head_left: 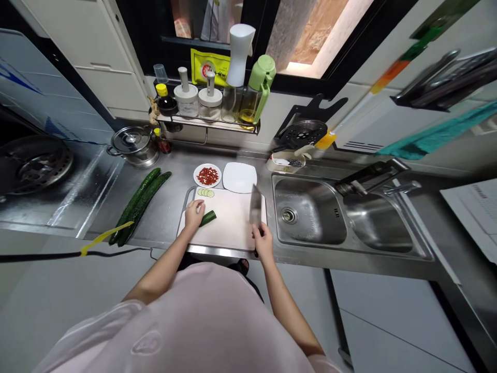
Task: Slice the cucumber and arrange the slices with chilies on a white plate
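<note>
Pot point(143, 157) w/ lid point(125, 140); green-topped btl point(256, 89) on shelf point(207, 122); dbl sink point(312, 215)

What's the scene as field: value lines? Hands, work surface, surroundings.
left hand: beside short dark-green cucumber piece; contact unclear
right hand: gripping dark-handled, broad-bladed metal cleaver
work surface: white rectangular cutting board; thin pale-green round slices near far edge
beyond board: round white plate of chopped red pieces; square white plate
left of board: two long dark-green cucumbers
right of board: double-basin stainless-steel sink
</note>
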Demonstrator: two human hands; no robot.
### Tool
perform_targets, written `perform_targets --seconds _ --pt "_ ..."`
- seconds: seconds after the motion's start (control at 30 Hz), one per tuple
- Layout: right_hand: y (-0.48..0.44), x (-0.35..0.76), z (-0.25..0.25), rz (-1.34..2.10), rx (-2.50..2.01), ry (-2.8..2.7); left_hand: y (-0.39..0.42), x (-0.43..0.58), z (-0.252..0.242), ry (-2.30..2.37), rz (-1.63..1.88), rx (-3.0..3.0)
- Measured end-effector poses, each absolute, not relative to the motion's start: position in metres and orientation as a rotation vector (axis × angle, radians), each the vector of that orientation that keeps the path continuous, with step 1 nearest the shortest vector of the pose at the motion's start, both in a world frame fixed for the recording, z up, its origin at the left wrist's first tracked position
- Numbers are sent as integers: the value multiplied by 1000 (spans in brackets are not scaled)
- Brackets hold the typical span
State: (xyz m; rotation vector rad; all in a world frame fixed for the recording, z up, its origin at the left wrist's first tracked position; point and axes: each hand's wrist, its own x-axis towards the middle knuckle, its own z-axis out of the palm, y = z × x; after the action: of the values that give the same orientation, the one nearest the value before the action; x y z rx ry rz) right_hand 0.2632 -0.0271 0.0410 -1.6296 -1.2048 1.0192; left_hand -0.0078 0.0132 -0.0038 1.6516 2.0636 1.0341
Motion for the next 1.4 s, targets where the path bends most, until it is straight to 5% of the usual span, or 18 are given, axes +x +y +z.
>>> perform_targets --seconds 0.23,0.8,1.4 --pt "-9 250 63 1073 -1531 -1149 -17 2 -1 1986 1030 1719" --pt "-15 188 72 580 -1784 -2446 -19 19 -1 1857 1036 1842" --pt "-18 189 72 644 -1911 -2470 -18 16 -19 1779 1188 1911"
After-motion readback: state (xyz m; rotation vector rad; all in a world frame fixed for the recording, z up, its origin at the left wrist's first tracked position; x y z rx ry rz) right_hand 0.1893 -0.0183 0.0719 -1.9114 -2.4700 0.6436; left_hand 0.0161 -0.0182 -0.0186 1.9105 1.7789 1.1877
